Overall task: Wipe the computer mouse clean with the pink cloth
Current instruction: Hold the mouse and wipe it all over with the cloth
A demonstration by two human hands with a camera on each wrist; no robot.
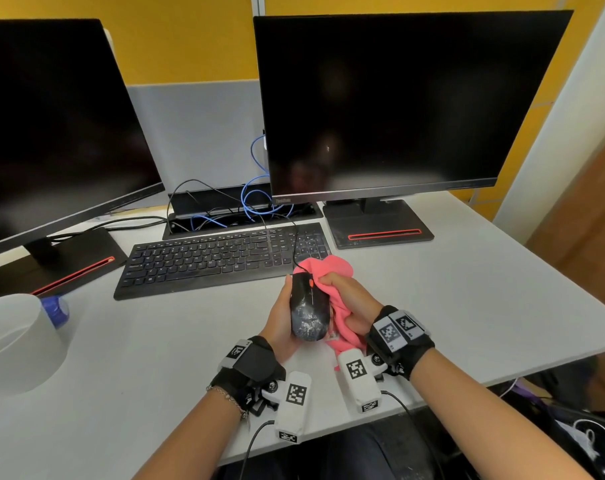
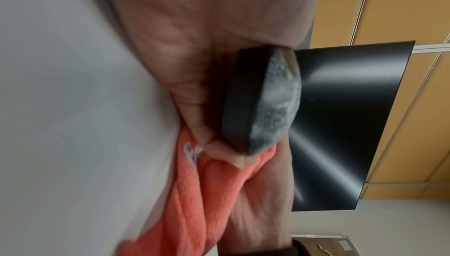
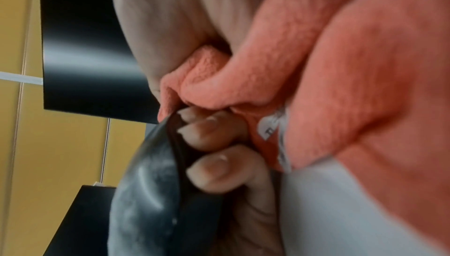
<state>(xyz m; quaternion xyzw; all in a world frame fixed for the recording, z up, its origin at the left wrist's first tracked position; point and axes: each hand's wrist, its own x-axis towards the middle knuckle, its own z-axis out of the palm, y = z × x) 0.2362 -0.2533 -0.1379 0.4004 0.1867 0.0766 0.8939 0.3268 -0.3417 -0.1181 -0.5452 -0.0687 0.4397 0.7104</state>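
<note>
A black wired mouse [image 1: 309,311] with whitish smears on its rear hump is held just above the desk, in front of the keyboard. My left hand [image 1: 282,315] grips it from the left and underneath; its fingertips [image 3: 207,167] curl round the mouse's [image 3: 143,192] right edge. The smeared hump of the mouse [image 2: 275,106] also shows in the left wrist view. My right hand [image 1: 349,303] holds the bunched pink cloth [image 1: 332,271] against the mouse's right side. The cloth [image 2: 199,202] hangs down to the desk; its white label [image 3: 275,131] shows.
A black keyboard [image 1: 221,259] lies just beyond the hands, with the mouse cable running over it. Two dark monitors [image 1: 391,109] stand at the back on red-striped bases. A white roll [image 1: 13,341] sits at the left. The desk's front edge [image 1: 467,382] is near my wrists.
</note>
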